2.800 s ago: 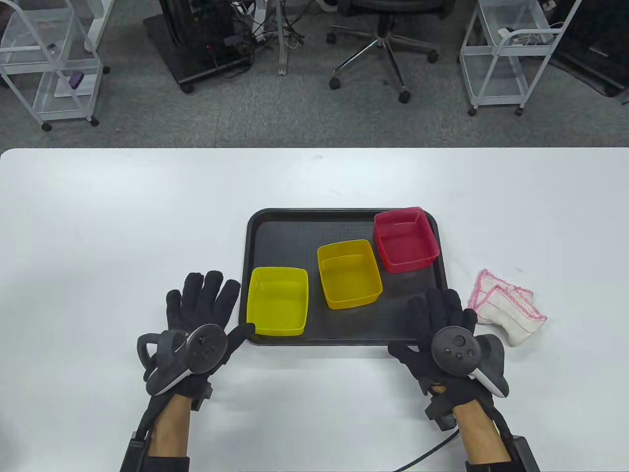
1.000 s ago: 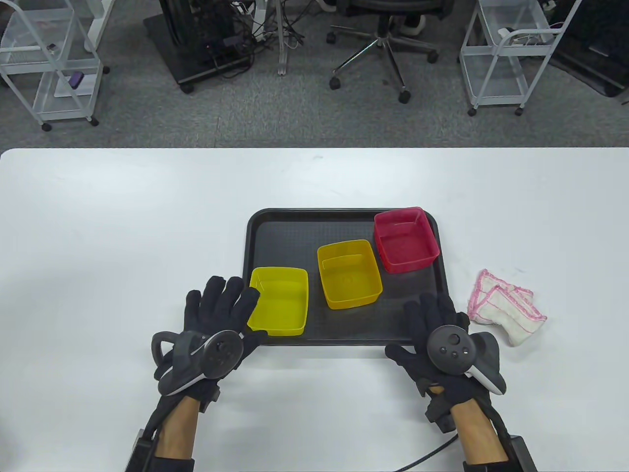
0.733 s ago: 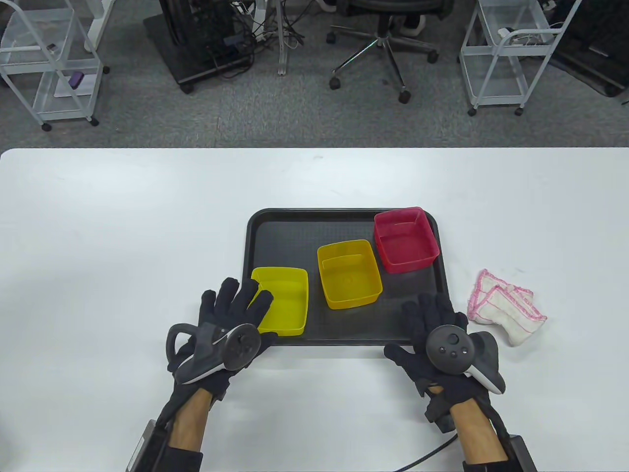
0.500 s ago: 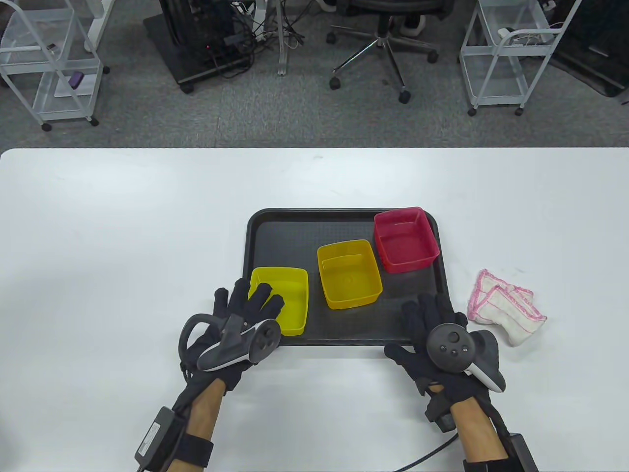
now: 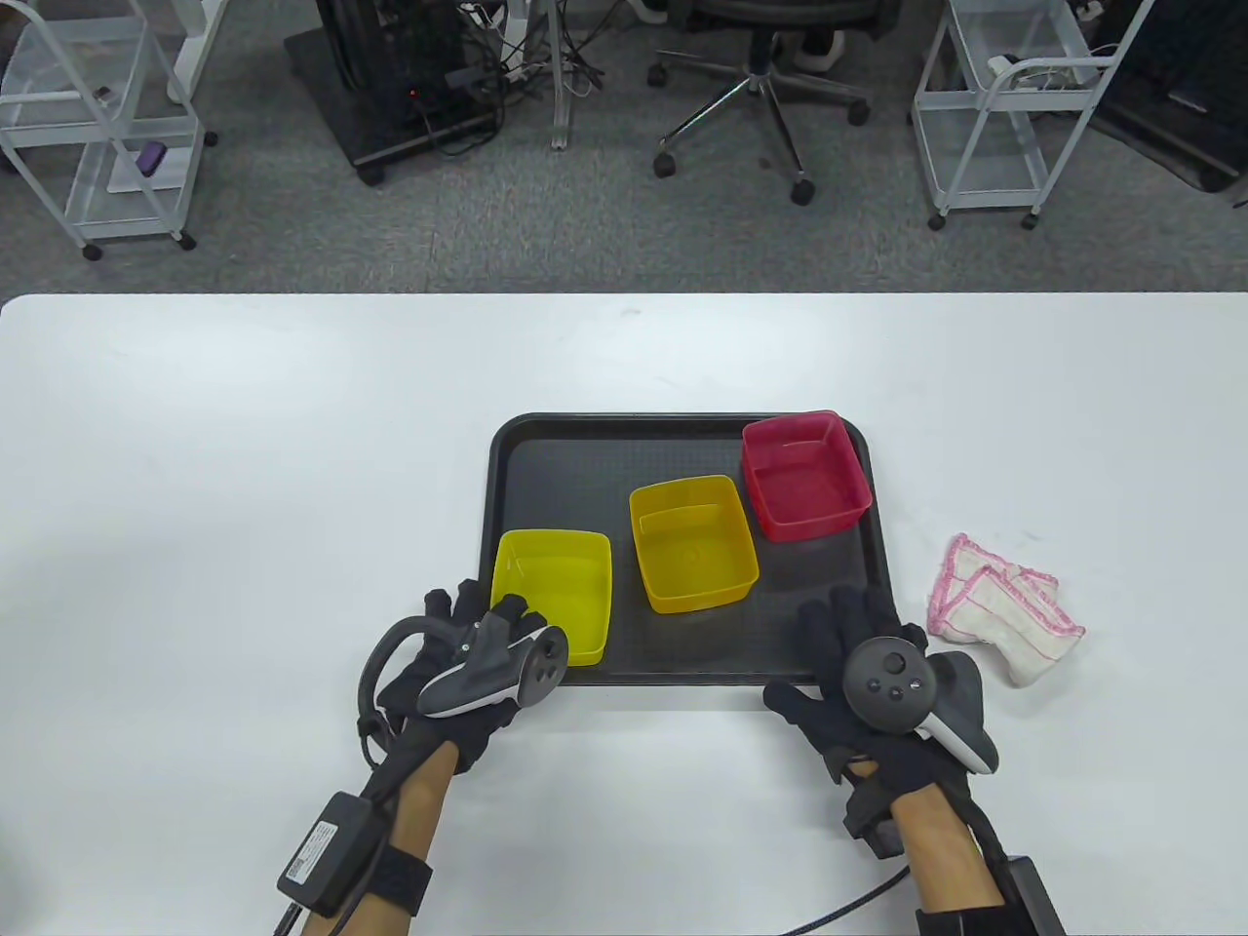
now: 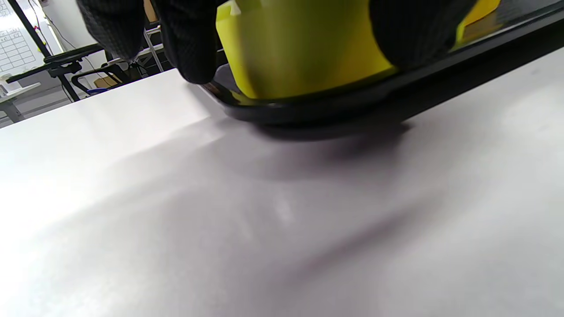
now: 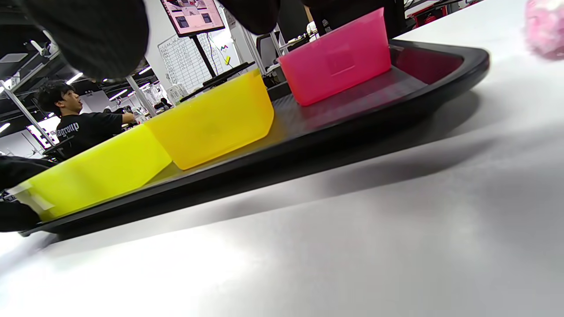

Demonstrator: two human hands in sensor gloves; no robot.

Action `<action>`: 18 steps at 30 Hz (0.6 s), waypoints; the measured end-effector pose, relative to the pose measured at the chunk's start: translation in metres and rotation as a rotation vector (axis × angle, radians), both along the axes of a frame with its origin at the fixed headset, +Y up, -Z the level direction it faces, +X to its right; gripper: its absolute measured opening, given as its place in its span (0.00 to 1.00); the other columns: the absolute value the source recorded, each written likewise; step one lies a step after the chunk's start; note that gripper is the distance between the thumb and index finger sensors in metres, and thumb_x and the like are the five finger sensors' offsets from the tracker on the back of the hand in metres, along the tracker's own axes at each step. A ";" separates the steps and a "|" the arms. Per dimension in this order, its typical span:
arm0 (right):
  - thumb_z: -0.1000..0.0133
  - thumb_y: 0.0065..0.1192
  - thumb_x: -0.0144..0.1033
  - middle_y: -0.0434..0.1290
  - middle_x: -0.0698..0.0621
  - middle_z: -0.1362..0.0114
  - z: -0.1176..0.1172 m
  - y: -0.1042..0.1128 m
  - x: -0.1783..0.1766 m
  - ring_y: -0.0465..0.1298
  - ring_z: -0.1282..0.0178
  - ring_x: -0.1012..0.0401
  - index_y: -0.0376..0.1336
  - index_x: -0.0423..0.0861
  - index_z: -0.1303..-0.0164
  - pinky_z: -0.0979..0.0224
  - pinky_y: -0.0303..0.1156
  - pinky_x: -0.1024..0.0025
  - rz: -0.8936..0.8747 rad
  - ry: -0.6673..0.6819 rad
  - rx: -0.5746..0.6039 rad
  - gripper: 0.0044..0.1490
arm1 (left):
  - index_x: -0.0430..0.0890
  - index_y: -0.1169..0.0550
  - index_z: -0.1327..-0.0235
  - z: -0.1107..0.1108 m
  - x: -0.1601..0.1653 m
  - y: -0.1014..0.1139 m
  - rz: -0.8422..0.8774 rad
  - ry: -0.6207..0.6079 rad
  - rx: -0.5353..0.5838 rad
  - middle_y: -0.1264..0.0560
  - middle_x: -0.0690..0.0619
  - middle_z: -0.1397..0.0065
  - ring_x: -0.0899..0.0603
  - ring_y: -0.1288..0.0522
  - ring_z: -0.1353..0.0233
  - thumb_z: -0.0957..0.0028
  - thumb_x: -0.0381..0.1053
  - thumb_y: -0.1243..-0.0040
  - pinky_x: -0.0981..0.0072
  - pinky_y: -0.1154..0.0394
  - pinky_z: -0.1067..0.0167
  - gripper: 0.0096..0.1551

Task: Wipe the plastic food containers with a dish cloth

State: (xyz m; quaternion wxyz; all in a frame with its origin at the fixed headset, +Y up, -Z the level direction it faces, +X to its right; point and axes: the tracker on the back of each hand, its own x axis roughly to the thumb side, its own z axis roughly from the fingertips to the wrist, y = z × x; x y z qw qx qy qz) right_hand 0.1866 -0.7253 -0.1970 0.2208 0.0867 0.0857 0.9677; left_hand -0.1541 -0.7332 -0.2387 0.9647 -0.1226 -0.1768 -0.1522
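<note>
A lime-yellow container point(image 5: 556, 585) stands at the near left of the black tray point(image 5: 565, 458), with an orange-yellow container point(image 5: 692, 546) in the middle and a red container point(image 5: 804, 478) at the far right. My left hand point(image 5: 487, 624) grips the lime container's near-left corner. In the left wrist view my fingers point(image 6: 189, 44) and thumb lie on either side of the lime container point(image 6: 299, 53). My right hand point(image 5: 848, 624) rests open and empty on the tray's near-right corner. The folded white dish cloth point(image 5: 1004, 609) with pink edging lies on the table just right of it.
The white table point(image 5: 244, 468) stretches wide to the left of and beyond the tray. Its near edge runs under my wrists. Carts and an office chair stand on the floor past the table's far edge.
My left hand has moved right from beside the tray onto the lime container's near-left corner and curled its fingers around it. My right hand has stayed nearly still.
</note>
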 end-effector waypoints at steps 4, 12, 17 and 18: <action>0.46 0.60 0.64 0.38 0.36 0.14 -0.001 -0.001 0.001 0.31 0.19 0.37 0.46 0.41 0.20 0.30 0.32 0.24 -0.002 0.000 -0.003 0.56 | 0.61 0.24 0.30 0.002 0.005 0.001 -0.051 -0.007 0.085 0.28 0.63 0.17 0.34 0.30 0.17 0.43 0.65 0.47 0.35 0.35 0.21 0.28; 0.47 0.62 0.62 0.37 0.36 0.14 -0.001 0.001 0.011 0.31 0.19 0.38 0.46 0.41 0.20 0.29 0.31 0.24 -0.035 -0.040 0.008 0.56 | 0.57 0.20 0.39 0.010 0.008 0.016 0.003 -0.034 0.151 0.23 0.59 0.24 0.37 0.20 0.25 0.45 0.61 0.42 0.42 0.22 0.27 0.23; 0.46 0.67 0.56 0.36 0.37 0.14 -0.003 0.006 0.026 0.29 0.20 0.39 0.45 0.42 0.20 0.29 0.29 0.25 -0.049 -0.118 0.035 0.55 | 0.52 0.18 0.41 0.019 -0.003 0.051 0.256 0.025 0.233 0.20 0.54 0.29 0.38 0.15 0.33 0.46 0.59 0.40 0.50 0.17 0.31 0.23; 0.47 0.68 0.55 0.36 0.37 0.14 -0.004 0.008 0.030 0.28 0.20 0.39 0.45 0.42 0.20 0.29 0.29 0.25 -0.043 -0.132 0.042 0.55 | 0.52 0.18 0.42 0.022 -0.004 0.056 0.282 0.026 0.248 0.20 0.54 0.30 0.38 0.15 0.34 0.46 0.59 0.39 0.50 0.17 0.32 0.23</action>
